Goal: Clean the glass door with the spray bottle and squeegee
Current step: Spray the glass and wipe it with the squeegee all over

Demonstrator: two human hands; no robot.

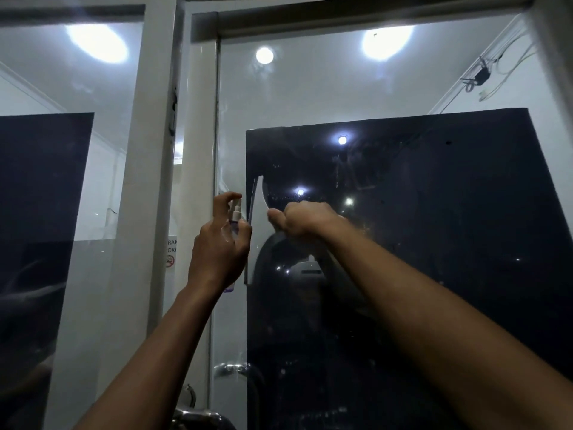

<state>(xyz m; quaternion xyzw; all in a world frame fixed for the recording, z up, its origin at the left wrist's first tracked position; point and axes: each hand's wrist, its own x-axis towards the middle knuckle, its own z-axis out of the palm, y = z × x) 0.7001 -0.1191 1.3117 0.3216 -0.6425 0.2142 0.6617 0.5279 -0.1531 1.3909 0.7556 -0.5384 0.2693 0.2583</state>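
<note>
Head view: left hand (218, 243) gripping spray bottle (235, 220), finger over nozzle; right hand (299, 220) fisted around squeegee (255, 225), blade upright against glass door (403, 228).

A clear spray bottle (234, 223) with purple liquid and white nozzle; left of it, a white door frame (145, 181); right, a white squeegee (257, 231) on a black panel (434, 228).
</note>
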